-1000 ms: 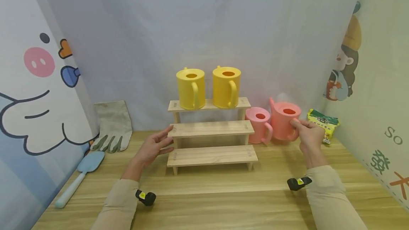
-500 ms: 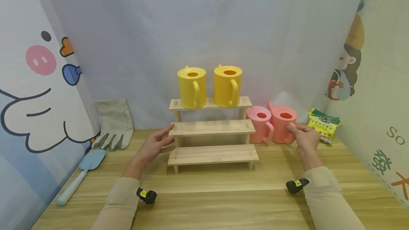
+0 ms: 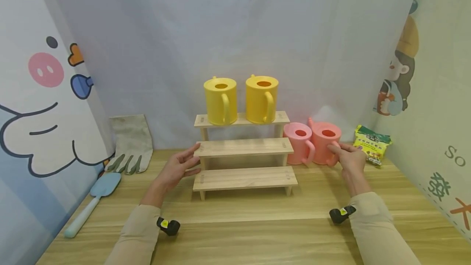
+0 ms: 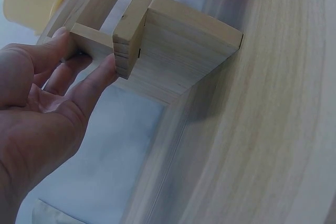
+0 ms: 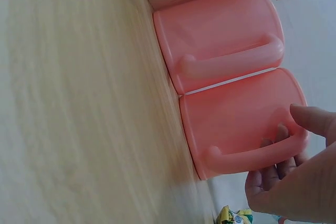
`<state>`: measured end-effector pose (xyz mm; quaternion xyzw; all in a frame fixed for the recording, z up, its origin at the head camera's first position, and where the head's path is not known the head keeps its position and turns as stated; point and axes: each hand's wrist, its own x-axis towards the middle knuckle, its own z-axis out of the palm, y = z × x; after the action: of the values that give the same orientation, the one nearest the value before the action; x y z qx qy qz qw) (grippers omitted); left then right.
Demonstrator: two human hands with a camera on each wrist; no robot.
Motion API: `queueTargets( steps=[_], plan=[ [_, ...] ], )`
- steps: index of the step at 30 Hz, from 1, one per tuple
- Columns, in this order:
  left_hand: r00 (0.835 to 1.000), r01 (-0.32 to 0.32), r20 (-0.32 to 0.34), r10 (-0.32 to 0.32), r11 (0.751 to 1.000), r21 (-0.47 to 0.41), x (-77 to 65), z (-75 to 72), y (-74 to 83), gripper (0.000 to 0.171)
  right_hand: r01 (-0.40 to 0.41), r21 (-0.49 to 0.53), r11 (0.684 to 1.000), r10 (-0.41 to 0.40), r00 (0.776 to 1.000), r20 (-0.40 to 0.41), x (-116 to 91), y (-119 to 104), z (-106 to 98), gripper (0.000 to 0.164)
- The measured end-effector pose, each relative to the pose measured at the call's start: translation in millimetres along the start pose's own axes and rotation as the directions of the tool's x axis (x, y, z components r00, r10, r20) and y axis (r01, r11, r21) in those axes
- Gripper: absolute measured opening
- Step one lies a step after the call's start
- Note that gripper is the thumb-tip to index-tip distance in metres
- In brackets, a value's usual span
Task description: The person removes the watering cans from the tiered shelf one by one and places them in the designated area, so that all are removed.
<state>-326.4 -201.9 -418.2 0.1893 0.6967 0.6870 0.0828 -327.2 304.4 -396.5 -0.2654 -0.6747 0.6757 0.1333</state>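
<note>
Salmon can [image 3: 320, 150] is standing upright, just L of R grip [image 3: 351, 158], beside pink can [image 3: 295, 152]. R grip's hooking curled fingers round handle [image 5: 252, 158]; L grip [image 3: 177, 167] is holding rack [image 3: 244, 146] end.

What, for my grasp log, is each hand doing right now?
Left hand: open, touching the left end of the wooden stand.
Right hand: closed, holding the rightmost pink watering can by its handle.

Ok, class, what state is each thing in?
Left yellow watering can, upright, unheld
Right yellow watering can, upright, unheld
Pink watering can, upright, unheld
Coral watering can, gripped by right hand
Wooden stand, touched by left hand
Work glove, fingers down
Blue garden shovel, unheld
Snack packet, unheld
</note>
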Motion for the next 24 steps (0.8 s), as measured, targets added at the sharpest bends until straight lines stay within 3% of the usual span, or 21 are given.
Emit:
queueTargets(
  steps=[8,15,24],
  plan=[
    [1.0,0.004,0.009,-0.004,1.0,0.018,-1.0,-0.3,0.1,0.06,0.031,-0.102,0.994,-0.03,1.0,0.008,-5,-5,-2,0.064],
    [1.0,0.014,0.008,-0.014,1.0,0.01,-0.7,0.0,0.7,0.059,0.075,-0.1,0.992,-0.078,0.997,-0.021,-10,-14,-4,0.074],
    [1.0,0.003,0.011,-0.004,1.0,0.015,-1.0,-0.4,0.5,0.06,0.169,-0.147,0.975,-0.174,0.984,-0.024,-30,-30,3,0.069]
  ],
)
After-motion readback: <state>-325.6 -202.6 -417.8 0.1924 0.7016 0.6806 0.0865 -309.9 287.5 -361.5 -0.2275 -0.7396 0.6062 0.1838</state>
